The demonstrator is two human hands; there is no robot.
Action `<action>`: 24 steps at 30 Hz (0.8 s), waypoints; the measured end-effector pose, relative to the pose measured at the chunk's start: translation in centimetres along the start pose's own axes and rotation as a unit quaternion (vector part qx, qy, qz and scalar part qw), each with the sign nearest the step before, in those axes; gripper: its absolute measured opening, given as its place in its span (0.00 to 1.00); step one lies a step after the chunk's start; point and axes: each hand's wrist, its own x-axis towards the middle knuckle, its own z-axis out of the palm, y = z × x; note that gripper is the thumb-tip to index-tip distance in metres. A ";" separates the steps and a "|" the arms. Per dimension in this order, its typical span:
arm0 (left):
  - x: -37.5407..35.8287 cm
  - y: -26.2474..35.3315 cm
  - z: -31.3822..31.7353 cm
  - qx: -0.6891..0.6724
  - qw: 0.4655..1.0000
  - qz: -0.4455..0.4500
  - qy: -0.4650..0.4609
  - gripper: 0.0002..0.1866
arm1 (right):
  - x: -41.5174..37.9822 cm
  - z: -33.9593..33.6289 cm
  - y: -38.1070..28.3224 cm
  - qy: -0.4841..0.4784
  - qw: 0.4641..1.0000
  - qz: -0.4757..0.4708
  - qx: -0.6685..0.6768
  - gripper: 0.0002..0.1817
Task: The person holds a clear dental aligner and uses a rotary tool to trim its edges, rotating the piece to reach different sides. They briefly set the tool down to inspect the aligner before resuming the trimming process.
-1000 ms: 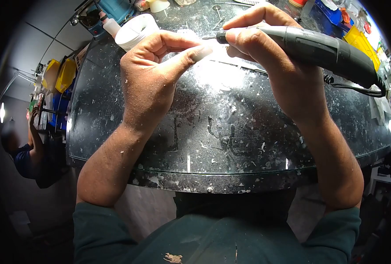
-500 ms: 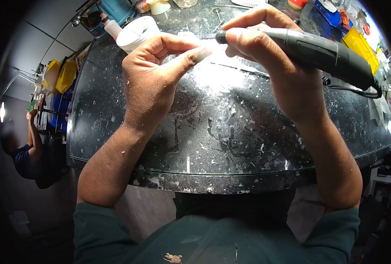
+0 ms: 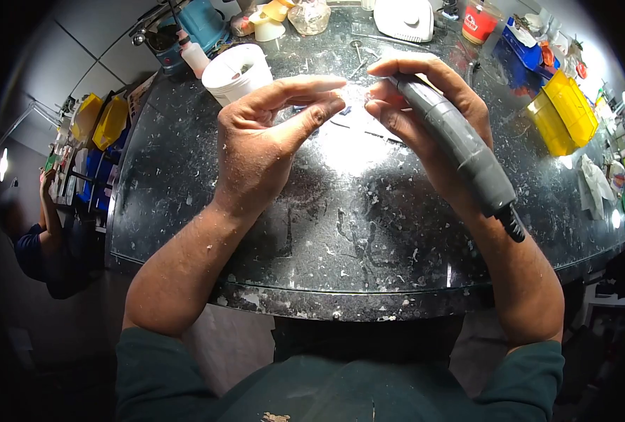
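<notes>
A dark grey rotary handpiece (image 3: 453, 133) rests in my right hand (image 3: 436, 105), its cable end pointing down toward my forearm. My right thumb and fingertips come together near a small, glare-washed piece that I cannot make out. Across a narrow gap, my left hand (image 3: 270, 130) has thumb and index finger almost together; whatever lies between them, if anything, is lost in the glare. Both hands are above the dark, speckled worktable (image 3: 326, 260). Beside my left hand stands a white tub (image 3: 236, 74).
Along the back are a squeeze bottle (image 3: 194, 58), a blue machine (image 3: 201, 27), a white device (image 3: 404, 20) and a red-labelled cup (image 3: 479, 22). Yellow bins (image 3: 564, 112) stand at the right. Another person (image 3: 41, 243) is at the far left.
The handpiece has swung from nearly level to a steep slant, with its cable end lower. My left hand has shifted slightly right and down. The view shows more of the table's back.
</notes>
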 end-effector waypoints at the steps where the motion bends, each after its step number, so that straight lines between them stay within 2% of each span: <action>1: 0.1 -0.1 -0.1 0.033 0.999 0.022 -0.002 0.12 | 0.1 0.0 0.0 0.002 1.000 -0.027 -0.012 0.17; 2: 0.1 -0.2 -0.2 0.067 0.997 0.043 -0.004 0.11 | 0.2 0.1 -0.1 0.004 0.998 -0.052 -0.024 0.17; 9: 0.2 0.7 0.3 0.038 0.998 0.040 0.021 0.08 | 0.2 -0.1 -0.5 0.002 0.994 -0.096 -0.060 0.15; 13: 0.1 -0.4 -0.2 0.095 0.993 0.076 0.009 0.09 | 0.2 -0.3 -0.6 -0.013 0.998 -0.049 -0.040 0.16; 18: 0.1 -0.3 0.0 0.051 0.997 0.051 0.003 0.10 | 0.4 -0.3 0.0 -0.003 0.995 -0.094 -0.040 0.17; 24: 0.0 -0.3 0.3 0.050 0.997 0.060 0.010 0.13 | 0.4 -0.4 -0.5 0.003 0.995 -0.093 -0.042 0.16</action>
